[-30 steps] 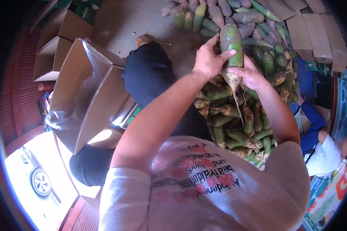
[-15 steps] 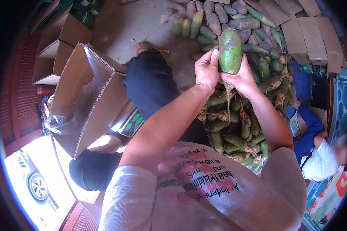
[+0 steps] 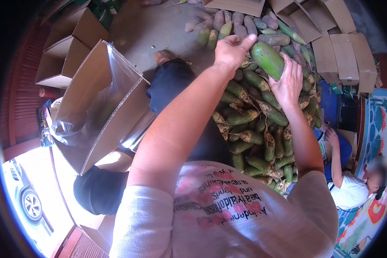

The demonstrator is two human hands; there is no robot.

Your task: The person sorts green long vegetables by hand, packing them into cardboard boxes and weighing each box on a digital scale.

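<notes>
While we lean over heap, green radish (image 3: 268, 60) lies tilted just above radish pile (image 3: 253, 124), between our 2 hands. Left hand (image 3: 230, 51): fingers curled on its upper end, index stretched along skin, gripping. Right hand (image 3: 288, 84): palm against lower side, fingers spread flat, not closed round it. Our left forearm crosses frame and hides part of pile. Dark-clad knee (image 3: 172, 81) beside pile. Plastic-lined cardboard box (image 3: 103, 107) stands open at left, well apart from radish. Folded cartons (image 3: 339, 51) beyond pile; another person (image 3: 348, 193) sits at right.
</notes>
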